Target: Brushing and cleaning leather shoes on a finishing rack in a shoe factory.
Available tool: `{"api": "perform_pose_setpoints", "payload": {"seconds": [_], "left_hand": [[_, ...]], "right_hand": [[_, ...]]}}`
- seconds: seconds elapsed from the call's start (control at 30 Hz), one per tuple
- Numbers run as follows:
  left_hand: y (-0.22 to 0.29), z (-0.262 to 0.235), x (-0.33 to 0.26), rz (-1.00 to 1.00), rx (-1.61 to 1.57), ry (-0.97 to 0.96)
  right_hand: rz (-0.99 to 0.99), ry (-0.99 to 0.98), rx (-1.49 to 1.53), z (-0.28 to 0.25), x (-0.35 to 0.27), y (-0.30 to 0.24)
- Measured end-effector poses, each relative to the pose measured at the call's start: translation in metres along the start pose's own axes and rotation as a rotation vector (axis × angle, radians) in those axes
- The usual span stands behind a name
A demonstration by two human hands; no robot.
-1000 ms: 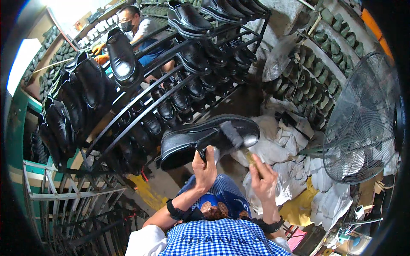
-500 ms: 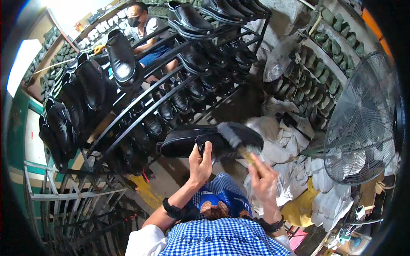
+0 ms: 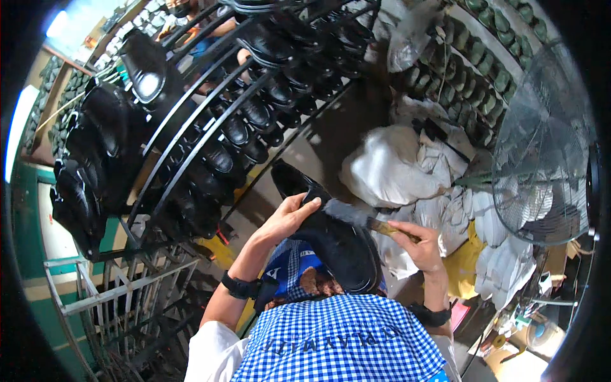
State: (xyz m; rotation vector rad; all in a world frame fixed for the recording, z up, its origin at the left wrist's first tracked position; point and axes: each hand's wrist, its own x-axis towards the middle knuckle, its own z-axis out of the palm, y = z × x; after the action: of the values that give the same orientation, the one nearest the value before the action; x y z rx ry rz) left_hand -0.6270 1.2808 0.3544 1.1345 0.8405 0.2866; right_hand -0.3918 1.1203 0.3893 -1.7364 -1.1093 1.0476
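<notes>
Head view showed the person's left hand (image 3: 287,219) gripping a black leather shoe (image 3: 331,235) over their lap, fingers wrapped across its upper, toe pointing away toward the rack. Their right hand (image 3: 420,245) had its fingers closed on the wooden handle of a brush (image 3: 356,216), whose bristles rested against the shoe's side. Just beyond stood a curved metal rack (image 3: 191,134) loaded with black shoes, white sacks (image 3: 388,165) and a wire-guarded fan (image 3: 547,165) to the right.

The person wears a blue-and-white checked apron (image 3: 344,340), white short sleeves (image 3: 207,350), and black wristbands (image 3: 238,286) on both wrists.
</notes>
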Motion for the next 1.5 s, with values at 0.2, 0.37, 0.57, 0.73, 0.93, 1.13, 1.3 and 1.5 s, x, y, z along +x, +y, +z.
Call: {"api": "perform_pose_setpoints", "payload": {"seconds": [0.2,0.37,0.57,0.73,0.93,1.13,1.3,1.5], "left_hand": [[-0.009,0.004,0.014,-0.101,0.016,-0.102],[-0.005,0.015,0.03,-0.169,0.061,-0.2],[-0.011,0.015,0.037,-0.137,0.086,-0.218],[0.012,0.034,0.037,-0.142,0.115,-0.268],[0.002,0.028,0.042,-0.117,0.295,-0.263],[0.013,0.034,0.036,-0.142,0.316,-0.269],[0.0,0.035,0.041,-0.083,0.209,-0.247],[-0.02,0.021,0.045,-0.08,0.212,-0.307]], "right_hand": [[0.029,-0.076,-0.046,-0.022,-0.026,0.021],[0.055,0.023,0.045,-0.001,-0.026,0.028],[0.214,-0.016,0.136,-0.022,-0.047,0.055],[0.076,0.081,0.116,-0.002,-0.031,0.05],[0.104,0.051,0.164,-0.025,-0.051,0.068],[-0.037,0.041,0.004,-0.015,-0.033,0.042],[-0.077,0.063,-0.157,-0.019,-0.045,0.036],[-0.081,0.074,-0.106,-0.018,-0.043,0.04]]}}
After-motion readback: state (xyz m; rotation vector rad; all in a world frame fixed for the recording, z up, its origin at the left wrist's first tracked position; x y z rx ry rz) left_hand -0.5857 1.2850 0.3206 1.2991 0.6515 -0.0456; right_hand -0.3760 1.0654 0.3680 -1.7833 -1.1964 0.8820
